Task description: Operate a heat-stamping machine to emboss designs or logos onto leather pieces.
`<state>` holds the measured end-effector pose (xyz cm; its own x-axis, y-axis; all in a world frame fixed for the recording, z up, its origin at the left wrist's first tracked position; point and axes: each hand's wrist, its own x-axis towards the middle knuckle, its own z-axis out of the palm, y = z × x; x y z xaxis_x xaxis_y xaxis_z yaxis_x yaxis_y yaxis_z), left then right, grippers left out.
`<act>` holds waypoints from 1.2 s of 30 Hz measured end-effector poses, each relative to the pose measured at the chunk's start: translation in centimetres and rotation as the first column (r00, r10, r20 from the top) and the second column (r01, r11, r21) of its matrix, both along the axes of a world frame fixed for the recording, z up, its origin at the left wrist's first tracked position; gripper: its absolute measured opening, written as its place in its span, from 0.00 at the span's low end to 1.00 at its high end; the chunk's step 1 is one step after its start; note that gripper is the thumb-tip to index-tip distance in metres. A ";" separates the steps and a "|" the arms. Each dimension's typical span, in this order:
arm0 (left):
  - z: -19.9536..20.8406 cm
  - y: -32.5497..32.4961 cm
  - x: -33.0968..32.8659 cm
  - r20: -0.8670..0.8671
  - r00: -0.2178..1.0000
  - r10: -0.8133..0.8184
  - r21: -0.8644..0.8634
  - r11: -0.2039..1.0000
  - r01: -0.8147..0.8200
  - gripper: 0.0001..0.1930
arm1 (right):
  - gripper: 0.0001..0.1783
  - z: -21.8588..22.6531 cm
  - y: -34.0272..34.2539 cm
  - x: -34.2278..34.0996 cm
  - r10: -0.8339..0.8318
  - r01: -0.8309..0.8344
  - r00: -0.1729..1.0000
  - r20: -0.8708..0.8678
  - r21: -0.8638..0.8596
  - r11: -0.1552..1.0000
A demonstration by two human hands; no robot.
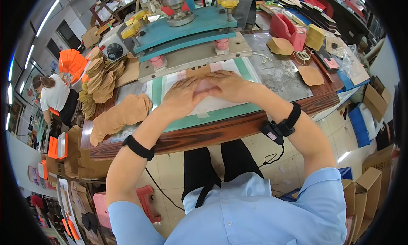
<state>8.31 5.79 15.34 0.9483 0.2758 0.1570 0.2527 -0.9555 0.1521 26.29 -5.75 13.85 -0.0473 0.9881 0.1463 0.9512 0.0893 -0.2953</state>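
Observation:
Both hands rest on a small pinkish-brown piece lying on a white sheet, just in front of a teal press. My left hand lies on its left side, fingers stretched forward and thumb inward. On the other side my right hand lies flat, its fingers pointing inward to the left. Much of the piece is hidden under the hands. Behind the fingertips a tan strip with dark marks shows at the press plate's edge. Under the sheet is a green-bordered mat.
Tan leather-like pieces lie overlapped at the left, with stacks behind them. A dial box stands beside the press. To the right are a red holder, a loose tan piece and white cord. Another person works far left.

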 end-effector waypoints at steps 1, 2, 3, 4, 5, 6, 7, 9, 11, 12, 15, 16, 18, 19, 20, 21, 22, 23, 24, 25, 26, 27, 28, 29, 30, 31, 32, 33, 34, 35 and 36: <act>0.1 0.0 0.0 0.003 1.000 -0.006 -0.009 1.000 0.006 0.33 | 0.30 0.1 -0.1 0.1 0.012 -0.012 1.000 -0.023 0.004 1.000; 0.0 0.0 0.0 0.003 1.000 -0.007 -0.011 1.000 0.007 0.33 | 0.30 0.1 0.0 0.2 0.012 -0.012 0.999 -0.037 0.004 1.000; -0.1 0.1 0.0 0.003 1.000 -0.009 -0.013 1.000 0.009 0.33 | 0.29 0.1 0.1 0.3 0.012 -0.011 0.999 -0.052 0.004 1.000; -0.2 0.1 0.0 0.003 1.000 -0.012 -0.014 1.000 0.012 0.33 | 0.29 0.0 0.1 0.4 0.011 -0.011 0.998 -0.066 0.005 1.000; -0.3 0.2 0.1 0.011 1.000 -0.012 -0.015 1.000 0.012 0.33 | 0.29 -0.1 0.2 0.5 0.010 -0.009 0.999 -0.054 0.025 1.000; -0.4 0.3 0.0 0.019 1.000 -0.013 -0.015 1.000 0.013 0.33 | 0.28 -0.3 0.4 0.5 0.009 -0.007 0.999 -0.041 0.045 0.999; -0.5 0.3 0.1 0.026 1.000 -0.015 -0.016 1.000 0.015 0.33 | 0.28 -0.4 0.5 0.6 0.006 -0.004 1.000 -0.028 0.064 0.998; -0.4 0.2 0.1 0.029 1.000 -0.006 -0.028 1.000 0.006 0.32 | 0.27 -0.3 0.7 0.6 -0.007 0.007 1.000 -0.011 0.057 0.998; -0.1 0.1 0.0 0.020 1.000 0.006 -0.047 0.999 -0.005 0.32 | 0.27 -0.2 0.7 0.5 -0.015 0.015 1.000 0.004 0.059 0.998; 0.0 0.1 0.1 0.009 1.000 0.011 -0.060 0.998 -0.011 0.32 | 0.27 -0.3 0.7 0.4 -0.019 0.019 1.000 0.011 0.064 0.998; -0.3 0.3 0.0 0.026 1.000 0.004 -0.034 0.999 -0.003 0.32 | 0.27 -0.2 0.4 0.4 0.003 -0.005 1.000 0.024 0.086 0.996; -0.3 0.3 0.1 0.038 0.999 -0.006 -0.014 1.000 0.007 0.32 | 0.26 -0.2 0.2 0.6 0.013 -0.015 1.000 0.026 0.094 0.995; -0.1 0.0 0.0 0.033 0.999 -0.005 -0.001 1.000 0.005 0.31 | 0.26 -0.3 0.3 0.7 0.006 -0.008 1.000 0.027 0.093 0.996; 0.1 -0.1 0.1 0.032 0.999 -0.006 0.005 1.000 0.006 0.31 | 0.26 -0.3 0.3 0.7 0.000 -0.003 1.000 0.028 0.092 0.996; 0.0 0.0 0.1 0.044 0.999 -0.004 -0.008 1.000 0.005 0.30 | 0.26 -0.4 0.3 0.8 0.001 -0.004 1.000 0.027 0.104 0.995; -0.3 0.1 0.0 0.057 0.998 -0.002 -0.022 1.000 0.004 0.30 | 0.26 -0.5 0.3 0.8 0.002 -0.005 1.000 0.026 0.115 0.993; -0.4 0.2 -0.1 0.070 0.998 0.004 -0.037 0.999 -0.002 0.29 | 0.26 -0.6 0.4 0.8 0.008 -0.011 1.000 0.025 0.124 0.992; -0.4 0.2 -0.2 0.074 0.997 0.014 -0.022 1.000 -0.012 0.29 | 0.26 -0.7 0.5 0.8 0.011 -0.014 1.000 0.024 0.130 0.991; -0.3 0.2 -0.3 0.077 0.997 0.023 -0.008 1.000 -0.023 0.28 | 0.25 -0.7 0.5 0.9 0.014 -0.017 1.000 0.022 0.136 0.991; -0.2 0.2 -0.3 0.079 0.996 0.029 0.008 1.000 -0.030 0.28 | 0.25 -0.7 0.4 0.8 0.013 -0.016 1.000 0.019 0.144 0.989; -0.2 0.2 -0.4 0.095 0.995 0.030 -0.004 1.000 -0.029 0.27 | 0.25 -0.6 0.4 0.8 0.004 -0.008 1.000 0.029 0.138 0.990; -0.3 0.2 -0.4 0.112 0.993 0.030 -0.016 0.999 -0.028 0.27 | 0.24 -0.4 0.3 0.8 -0.005 -0.001 0.999 0.039 0.132 0.991; -0.4 0.2 -0.5 0.126 0.991 0.033 -0.027 0.999 -0.030 0.26 | 0.24 -0.4 0.4 0.8 -0.011 0.004 0.999 0.049 0.127 0.992; -0.7 0.4 -0.7 0.145 0.988 0.052 -0.025 0.998 -0.049 0.26 | 0.23 -0.5 0.6 0.7 -0.007 0.001 0.999 0.040 0.142 0.990; -1.3 0.7 -0.8 0.164 0.984 0.071 -0.023 0.997 -0.068 0.25 | 0.22 -0.6 0.8 0.8 -0.003 -0.001 1.000 0.031 0.158 0.987; -1.6 0.8 -0.8 0.183 0.979 0.086 -0.023 0.996 -0.083 0.25 | 0.21 -0.8 0.9 0.9 -0.004 0.000 1.000 0.022 0.171 0.985; -1.6 0.9 -0.8 0.190 0.979 0.074 -0.011 0.997 -0.073 0.25 | 0.21 -1.1 1.1 1.0 0.003 -0.011 0.999 0.040 0.211 0.978; -1.6 0.9 -0.8 0.196 0.979 0.062 0.001 0.998 -0.063 0.24 | 0.20 -1.5 1.2 1.2 0.009 -0.023 0.998 0.058 0.249 0.968; -1.4 0.9 -0.8 0.201 0.978 0.051 0.013 0.998 -0.054 0.24 | 0.19 -1.7 1.3 1.2 0.014 -0.035 0.997 0.075 0.287 0.957; -1.4 1.0 -0.7 0.180 0.982 0.049 0.024 0.998 -0.055 0.25 | 0.19 -1.8 1.3 1.2 0.008 -0.030 0.997 0.080 0.287 0.957; -1.3 1.1 -0.6 0.159 0.986 0.048 0.035 0.998 -0.055 0.26 | 0.18 -1.8 1.4 1.2 0.001 -0.026 0.996 0.084 0.288 0.957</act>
